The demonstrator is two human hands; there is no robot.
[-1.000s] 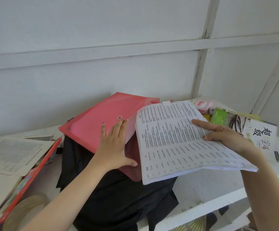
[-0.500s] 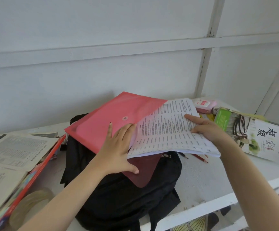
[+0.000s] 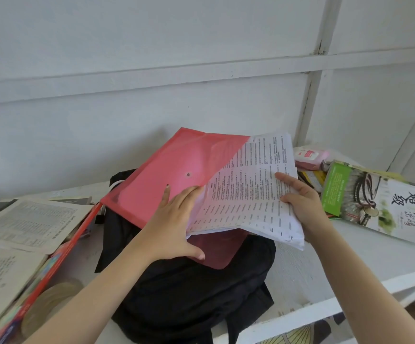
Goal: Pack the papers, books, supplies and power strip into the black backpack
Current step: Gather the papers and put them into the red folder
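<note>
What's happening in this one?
A person is packing printed papers into a red folder that lies on the black backpack. The right hand grips the stack's right edge; the left hand rests flat on the folder at its mouth. The papers are partly inside. An open book at left and a green-covered book at right lie unpacked on the white table.

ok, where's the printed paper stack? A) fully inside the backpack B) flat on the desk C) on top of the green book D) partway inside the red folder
D: the right hand grips the paper stack, whose left part shows pink through the red folder lying on the black backpack.
</note>
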